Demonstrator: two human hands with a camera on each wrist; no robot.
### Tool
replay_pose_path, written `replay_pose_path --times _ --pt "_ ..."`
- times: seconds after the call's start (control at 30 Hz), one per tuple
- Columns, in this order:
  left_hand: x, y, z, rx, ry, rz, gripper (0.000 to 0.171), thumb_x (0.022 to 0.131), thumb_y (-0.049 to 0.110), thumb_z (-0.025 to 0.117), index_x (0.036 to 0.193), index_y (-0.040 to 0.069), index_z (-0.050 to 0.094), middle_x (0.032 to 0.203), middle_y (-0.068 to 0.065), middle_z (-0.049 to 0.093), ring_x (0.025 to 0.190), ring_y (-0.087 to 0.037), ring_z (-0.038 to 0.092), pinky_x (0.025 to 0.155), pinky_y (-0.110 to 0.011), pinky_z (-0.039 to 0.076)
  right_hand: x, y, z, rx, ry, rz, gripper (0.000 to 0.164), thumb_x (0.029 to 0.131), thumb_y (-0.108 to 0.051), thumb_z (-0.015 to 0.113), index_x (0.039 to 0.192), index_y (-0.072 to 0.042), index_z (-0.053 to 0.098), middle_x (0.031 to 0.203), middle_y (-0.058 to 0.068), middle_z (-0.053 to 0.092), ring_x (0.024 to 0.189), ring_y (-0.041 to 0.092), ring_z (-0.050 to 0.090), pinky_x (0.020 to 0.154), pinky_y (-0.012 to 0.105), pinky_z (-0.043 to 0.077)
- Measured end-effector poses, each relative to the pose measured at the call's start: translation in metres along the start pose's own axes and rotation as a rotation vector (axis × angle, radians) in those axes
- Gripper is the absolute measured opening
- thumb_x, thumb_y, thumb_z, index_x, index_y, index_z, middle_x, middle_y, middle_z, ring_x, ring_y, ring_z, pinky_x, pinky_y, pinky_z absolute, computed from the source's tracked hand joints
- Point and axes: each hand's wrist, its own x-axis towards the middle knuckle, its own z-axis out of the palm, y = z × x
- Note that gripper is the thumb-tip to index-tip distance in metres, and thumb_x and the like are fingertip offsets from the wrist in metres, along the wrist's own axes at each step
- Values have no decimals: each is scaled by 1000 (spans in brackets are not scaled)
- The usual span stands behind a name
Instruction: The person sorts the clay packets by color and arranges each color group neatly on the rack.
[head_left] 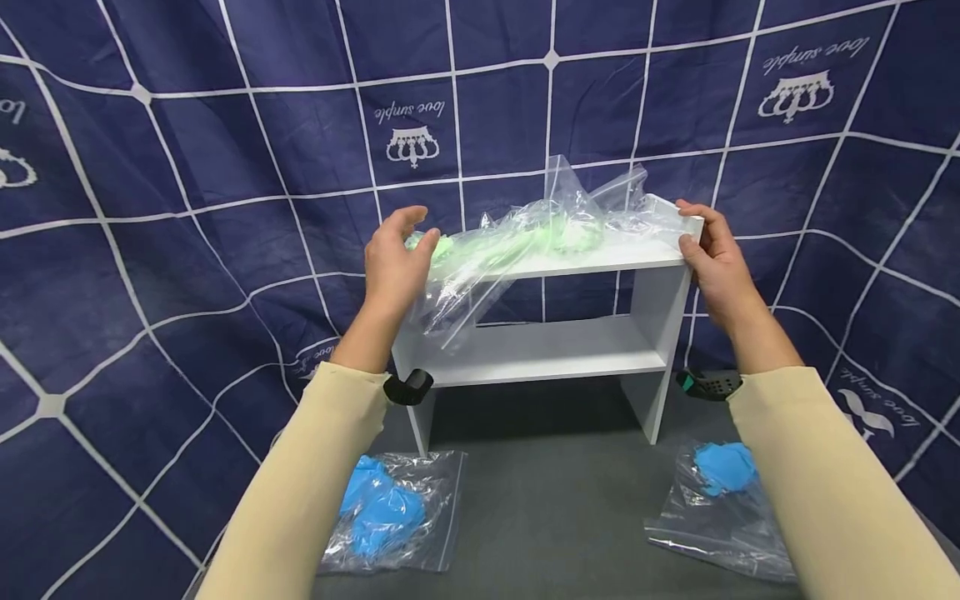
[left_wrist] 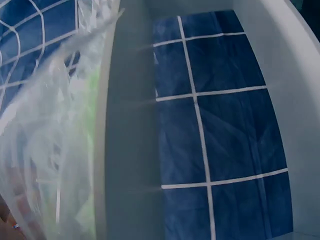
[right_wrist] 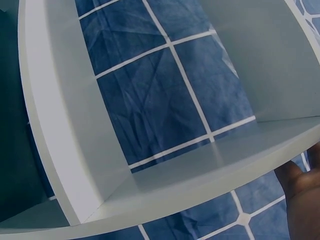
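A white two-tier shelf (head_left: 570, 354) stands ahead of me on the dark floor. Over its top lies a clear plastic bag (head_left: 536, 237), with light green contents (head_left: 577, 233) inside. At the top left end my left hand (head_left: 396, 262) is beside the bag, thumb and fingers apart in a C shape; in the left wrist view the plastic partly hides it. My right hand (head_left: 720, 262) grips the shelf's upper right corner, thumb on the near side and fingers over the edge. In the right wrist view part of that hand (right_wrist: 307, 190) shows against the panel's outer side.
On the floor at the left lies a clear zip bag (head_left: 446, 525) with something blue (head_left: 386, 521) in it. A similar bag (head_left: 720, 542) with blue contents (head_left: 725, 467) lies at the right. A navy curtain (head_left: 495, 117) with white grid lines surrounds the shelf.
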Motion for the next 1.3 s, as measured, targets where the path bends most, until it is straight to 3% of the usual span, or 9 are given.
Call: replay_pose_path --times 0.13,0.27,0.4,0.67,0.9,1.03,1.17,1.3 --pt "-12 6 -5 -45 50 42 38 96 25 64 134 19 63 139 -1 62 133 -20 55 112 -41 40 1 -1 0 -9 14 1 34 105 -15 49 138 -26 48 166 -4 26 139 15 34 85 17 42" --pt "-32 6 -11 -116 119 166 34 95 18 63 129 16 66 131 -5 66 127 -20 58 110 -39 41 2 0 0 -3 13 1 34 105 -15 49 137 -26 48 165 -5 26 140 15 33 86 17 42" --pt "-57 -6 -12 -190 136 273 34 93 9 62 126 12 68 126 -6 68 122 -19 60 110 -37 42 4 -1 -1 3 19 -10 34 105 -14 49 137 -25 49 165 -5 27 138 15 35 86 18 43" --pt "-109 -38 -13 -293 98 296 35 93 -2 62 124 10 69 131 -2 67 129 -14 56 111 -29 40 4 0 -1 23 18 -19 34 105 -12 49 137 -25 49 165 -4 27 139 16 34 86 18 43" --pt "-142 -64 -20 -250 68 325 34 91 -7 62 120 9 70 128 -2 68 116 -5 59 98 -16 44 5 1 1 13 17 -24 34 105 -13 49 137 -26 49 165 -4 26 142 16 31 88 20 40" --pt "-158 -85 -22 -224 -31 259 34 92 -5 63 120 11 70 127 -1 68 105 -1 59 94 -12 46 4 2 1 28 15 -26 34 104 -13 49 136 -25 49 165 -3 26 142 16 31 88 19 40" --pt "-172 -109 -24 -203 -244 97 31 96 8 65 126 17 67 128 1 68 106 3 62 88 -14 51 4 4 1 32 17 -25 34 104 -11 49 136 -25 49 165 -3 26 142 16 31 87 20 40" --pt "-185 -134 -27 -169 -430 -19 37 97 20 66 134 21 61 134 -1 65 115 -11 64 88 -24 56 4 6 1 38 17 -20 35 105 -10 48 136 -25 49 166 -3 25 142 16 31 88 20 40"
